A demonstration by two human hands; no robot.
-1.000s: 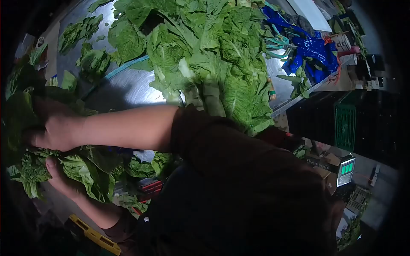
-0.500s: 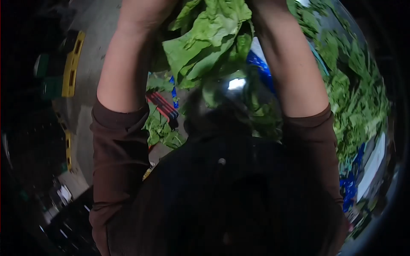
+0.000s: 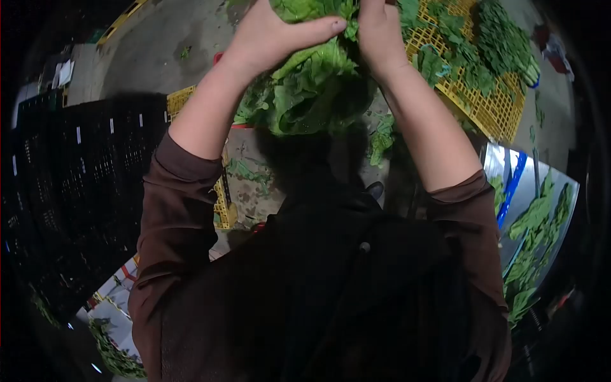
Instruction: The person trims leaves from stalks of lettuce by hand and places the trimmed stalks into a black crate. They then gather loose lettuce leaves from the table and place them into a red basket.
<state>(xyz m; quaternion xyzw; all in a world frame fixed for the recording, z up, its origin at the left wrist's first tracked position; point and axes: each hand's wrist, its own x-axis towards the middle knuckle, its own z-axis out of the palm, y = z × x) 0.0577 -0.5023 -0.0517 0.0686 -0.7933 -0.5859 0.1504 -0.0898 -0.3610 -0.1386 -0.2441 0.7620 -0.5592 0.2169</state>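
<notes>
- can't read any text here, tbh
- black crates (image 3: pixel 83 204): a few small white tags (image 3: pixel 79 135) spaced along them, way too tiny to make out
- white sheet (image 3: pixel 63 73) just past the upper edge of those black crates: can't tell if anything's printed on it

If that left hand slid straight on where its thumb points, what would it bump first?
The left hand would probably meet the leafy greens it holds, then the right hand, though depth is unclear.

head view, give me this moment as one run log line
left hand: holding greens | right hand: against greens, partly cropped | yellow crate: at right, leaves on it | black crates: at left
</notes>
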